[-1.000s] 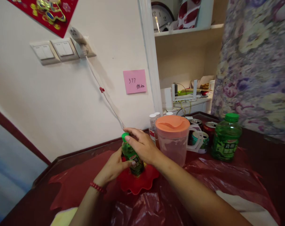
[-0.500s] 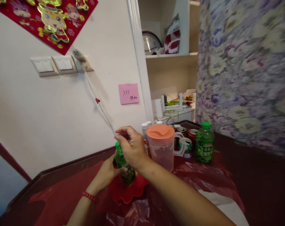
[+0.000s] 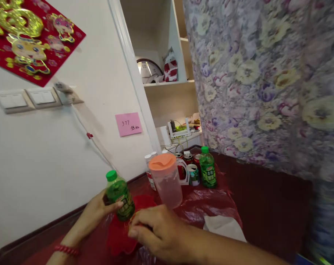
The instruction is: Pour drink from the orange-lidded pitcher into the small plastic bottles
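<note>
My left hand (image 3: 96,211) is wrapped round a green-capped bottle of green drink (image 3: 120,198), its thumb across the label. The bottle stands nearly upright at the red scalloped dish (image 3: 118,237); I cannot tell whether its base touches the dish. My right hand (image 3: 158,230) is closed, thumb against fingers, in front of the bottle and over the dish's right side. Something small and yellowish shows at its fingers, too blurred to name. A clear pitcher with an orange lid (image 3: 167,184) stands just beyond my right hand.
Behind the pitcher stand several drink cans (image 3: 194,175) and white-capped bottles (image 3: 150,173). A second green bottle (image 3: 208,169) is to their right. Red plastic film (image 3: 202,202) and a white cloth or paper (image 3: 224,226) lie on the dark table (image 3: 260,198). A cord (image 3: 100,149) hangs along the wall.
My right hand has come down from beside the bottle's cap to low in front of it. The cap is now uncovered. The view has swung to the right.
</note>
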`<state>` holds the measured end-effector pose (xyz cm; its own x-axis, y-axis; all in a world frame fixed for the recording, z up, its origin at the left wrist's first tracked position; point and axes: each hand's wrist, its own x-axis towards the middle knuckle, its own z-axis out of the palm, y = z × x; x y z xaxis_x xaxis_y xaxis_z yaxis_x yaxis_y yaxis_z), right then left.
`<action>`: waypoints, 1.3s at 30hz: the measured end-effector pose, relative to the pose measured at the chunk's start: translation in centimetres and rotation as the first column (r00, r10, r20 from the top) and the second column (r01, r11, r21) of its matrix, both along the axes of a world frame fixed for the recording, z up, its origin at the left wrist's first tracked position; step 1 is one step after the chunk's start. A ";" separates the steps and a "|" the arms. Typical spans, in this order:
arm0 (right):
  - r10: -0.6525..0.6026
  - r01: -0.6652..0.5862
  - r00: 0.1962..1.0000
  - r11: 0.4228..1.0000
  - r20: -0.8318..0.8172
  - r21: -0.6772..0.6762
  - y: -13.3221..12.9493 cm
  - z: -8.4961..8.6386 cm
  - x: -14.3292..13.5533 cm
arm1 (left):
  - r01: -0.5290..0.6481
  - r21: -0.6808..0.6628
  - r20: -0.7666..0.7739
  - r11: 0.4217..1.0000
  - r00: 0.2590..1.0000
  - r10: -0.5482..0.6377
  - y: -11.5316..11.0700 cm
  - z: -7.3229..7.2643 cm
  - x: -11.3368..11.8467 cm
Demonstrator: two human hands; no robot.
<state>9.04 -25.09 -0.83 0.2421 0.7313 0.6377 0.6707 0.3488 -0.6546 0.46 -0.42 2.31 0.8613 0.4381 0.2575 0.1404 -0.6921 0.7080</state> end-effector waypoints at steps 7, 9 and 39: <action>-0.099 0.172 0.973 0.913 0.208 -0.369 -4.7 -8.5 2.2 | 0.019 -0.101 -0.059 0.995 0.998 -0.025 -1.7 3.1 -2.4; -0.158 0.272 0.937 0.889 0.313 -0.368 -5.6 -10.4 2.4 | 0.030 -0.111 -0.075 0.993 0.996 -0.039 -3.2 3.5 -2.7; -0.800 0.783 0.386 0.547 0.460 0.296 -15.2 -16.5 3.8 | 0.316 -0.156 0.097 0.936 0.948 -0.303 -23.2 -4.0 12.6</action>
